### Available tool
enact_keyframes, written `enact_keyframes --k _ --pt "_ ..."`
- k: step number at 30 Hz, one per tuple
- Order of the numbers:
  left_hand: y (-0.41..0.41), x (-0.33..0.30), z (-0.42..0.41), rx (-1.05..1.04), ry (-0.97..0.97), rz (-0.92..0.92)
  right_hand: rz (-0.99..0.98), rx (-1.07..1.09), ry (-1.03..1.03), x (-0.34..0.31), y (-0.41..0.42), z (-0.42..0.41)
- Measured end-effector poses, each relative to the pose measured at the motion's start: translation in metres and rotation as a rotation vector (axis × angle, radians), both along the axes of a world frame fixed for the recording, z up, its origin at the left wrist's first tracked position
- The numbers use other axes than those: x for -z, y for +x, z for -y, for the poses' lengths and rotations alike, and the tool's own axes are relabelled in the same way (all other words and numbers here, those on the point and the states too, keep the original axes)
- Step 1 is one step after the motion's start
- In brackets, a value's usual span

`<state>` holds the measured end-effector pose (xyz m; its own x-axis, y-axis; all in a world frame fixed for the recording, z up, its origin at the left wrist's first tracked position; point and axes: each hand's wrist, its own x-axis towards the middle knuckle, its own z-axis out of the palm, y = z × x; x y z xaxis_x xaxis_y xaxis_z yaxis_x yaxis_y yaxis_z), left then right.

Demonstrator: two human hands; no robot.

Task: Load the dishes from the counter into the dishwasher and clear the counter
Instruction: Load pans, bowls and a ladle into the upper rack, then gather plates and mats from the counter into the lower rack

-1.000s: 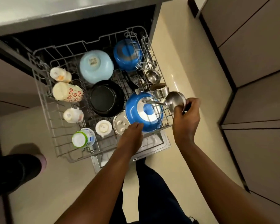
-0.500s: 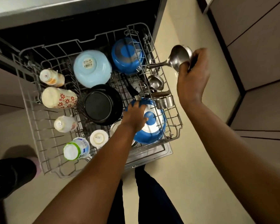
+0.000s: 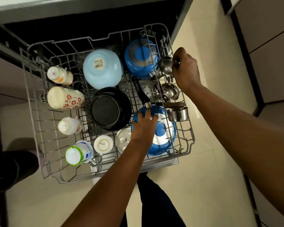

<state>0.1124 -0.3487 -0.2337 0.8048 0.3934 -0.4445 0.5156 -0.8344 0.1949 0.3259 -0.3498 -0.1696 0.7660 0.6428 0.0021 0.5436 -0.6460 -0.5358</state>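
Note:
The grey wire dishwasher rack is pulled out and full of upturned dishes. My right hand grips a steel ladle by its bowl at the rack's right edge, beside the far blue pan. A second steel ladle lies just below it. My left hand rests with curled fingers on the rim of the near blue pan, which lies bottom-up at the front right. A steel cup sits next to that pan.
A light blue bowl, a black pan, a steel lid, a white cup and several bottles fill the rack. The counter edge runs above. Cream floor and cabinets lie right; a dark shoe left.
My right hand has brought the ladle from above the rack's right edge down into the rack beside the far blue pan. My left hand stays on the near blue pan.

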Motion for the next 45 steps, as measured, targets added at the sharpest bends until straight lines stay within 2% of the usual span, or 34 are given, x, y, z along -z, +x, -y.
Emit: enact_keyframes --k 4,9,11,15,20,23,27,30,35,40,45 --pt "-0.004 0.004 0.001 -0.003 0.001 0.031 -0.056 -0.058 -0.202 0.016 0.008 -0.004" --pt "-0.006 0.007 0.0 -0.018 -0.026 0.046 -0.005 -0.09 -0.299 0.016 0.02 -0.01" --pt "-0.008 0.005 -0.001 -0.02 -0.05 0.067 -0.061 -0.083 -0.312 0.016 0.022 -0.009" --pt "-0.024 -0.007 -0.005 -0.059 -0.073 0.156 -0.066 0.003 -0.186 0.009 0.007 0.004" --pt "-0.062 -0.026 -0.014 -0.168 -0.096 0.224 0.099 0.12 0.072 -0.011 -0.058 0.025" --pt "-0.096 -0.034 -0.021 -0.227 -0.062 0.231 0.114 0.082 0.174 -0.025 -0.114 0.034" --pt "-0.154 -0.049 -0.032 -0.273 -0.019 0.239 0.086 -0.092 0.222 -0.027 -0.194 0.049" --pt "-0.196 -0.056 -0.037 -0.284 0.019 0.211 0.035 -0.195 0.174 -0.02 -0.243 0.063" --pt "-0.254 -0.063 -0.027 -0.241 0.04 0.141 0.097 -0.377 0.024 -0.008 -0.302 0.088" --pt "-0.294 -0.051 -0.009 -0.241 -0.031 0.134 0.211 -0.364 -0.114 0.006 -0.34 0.127" --pt "-0.314 -0.04 0.003 -0.186 -0.066 0.046 0.176 -0.327 -0.31 0.016 -0.363 0.155"
